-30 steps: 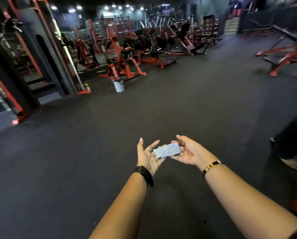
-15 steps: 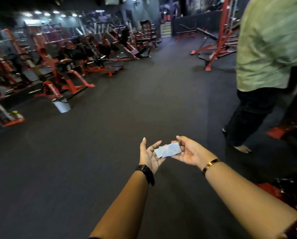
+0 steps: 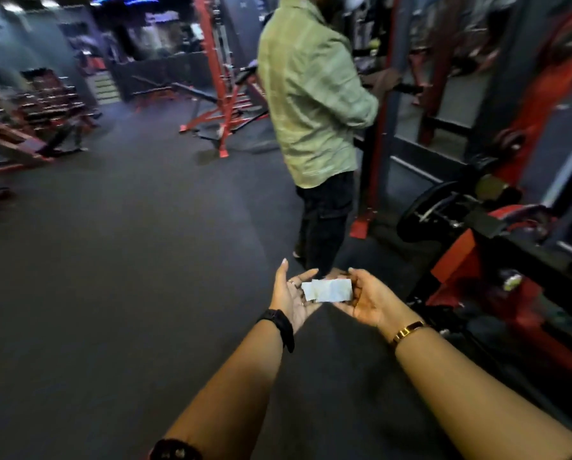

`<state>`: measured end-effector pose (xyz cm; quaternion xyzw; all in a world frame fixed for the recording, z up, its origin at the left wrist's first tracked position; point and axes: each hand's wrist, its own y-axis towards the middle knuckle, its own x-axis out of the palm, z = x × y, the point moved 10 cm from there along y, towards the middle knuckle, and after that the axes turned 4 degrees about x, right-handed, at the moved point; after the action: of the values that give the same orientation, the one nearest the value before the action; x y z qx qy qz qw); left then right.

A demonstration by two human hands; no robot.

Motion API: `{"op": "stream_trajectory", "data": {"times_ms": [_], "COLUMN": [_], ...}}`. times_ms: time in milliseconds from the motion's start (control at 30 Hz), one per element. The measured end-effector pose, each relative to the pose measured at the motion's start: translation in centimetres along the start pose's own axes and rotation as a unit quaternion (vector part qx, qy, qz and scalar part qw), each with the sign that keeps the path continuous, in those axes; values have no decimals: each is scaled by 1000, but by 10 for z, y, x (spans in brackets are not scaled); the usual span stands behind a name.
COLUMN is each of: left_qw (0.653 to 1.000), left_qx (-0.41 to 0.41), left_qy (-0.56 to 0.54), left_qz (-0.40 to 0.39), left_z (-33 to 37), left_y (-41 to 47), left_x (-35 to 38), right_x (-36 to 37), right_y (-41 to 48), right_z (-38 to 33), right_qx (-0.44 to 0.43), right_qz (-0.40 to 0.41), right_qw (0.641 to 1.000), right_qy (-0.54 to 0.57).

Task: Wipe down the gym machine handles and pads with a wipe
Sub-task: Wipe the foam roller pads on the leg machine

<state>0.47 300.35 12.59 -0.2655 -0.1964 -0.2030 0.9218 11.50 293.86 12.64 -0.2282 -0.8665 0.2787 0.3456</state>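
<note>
We hold both our arms out in front of us, over the dark floor (image 3: 112,260). The wipe (image 3: 327,290) is up in the air between our two hands. It is small, pale and folded flat.

Our right hand (image 3: 365,302) is palm up with the fingers bent a little. It has hold of the right end of the wipe, with the thumb on top and the fingers under. Our left hand (image 3: 289,295) is palm up too, but it is open wide, with the thumb sticking up and the fingers out straight. The left end of the wipe lies over those fingertips; the hand does not grip it.

There is a black watch (image 3: 278,323) on our left wrist and a gold bracelet (image 3: 407,330) on our right wrist.

A gym machine (image 3: 470,257) stands just to our right. It is red and black, and our hands do not touch it.

Another person in a green shirt (image 3: 311,94) stands in front of us, back turned, one hand on a dark bar (image 3: 407,89). Behind that person is a tall red frame (image 3: 216,78). Far off on the left are more red machines (image 3: 52,97) — they are too blurry to make out.
</note>
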Motion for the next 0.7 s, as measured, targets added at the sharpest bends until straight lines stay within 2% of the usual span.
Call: {"op": "stream_trajectory", "data": {"times_ms": [167,400,700], "left_qw": [991,953,904], "left_qx": [-63,-144,-170], "left_qy": [34,95,142], "left_qz": [-114,-247,-366], "left_z": [-9,-61,-101], "left_y": [38,52,50], "left_x": [75,179,306], "right_x": [-49,-135,-210], "right_y": [-13,-53,-105], "right_z": [-46,-79,-132], "right_qx": [-80,-162,-272], "right_qz": [83,181,229], "right_qw": [988,949,885], "right_qy": [107,199,300]}}
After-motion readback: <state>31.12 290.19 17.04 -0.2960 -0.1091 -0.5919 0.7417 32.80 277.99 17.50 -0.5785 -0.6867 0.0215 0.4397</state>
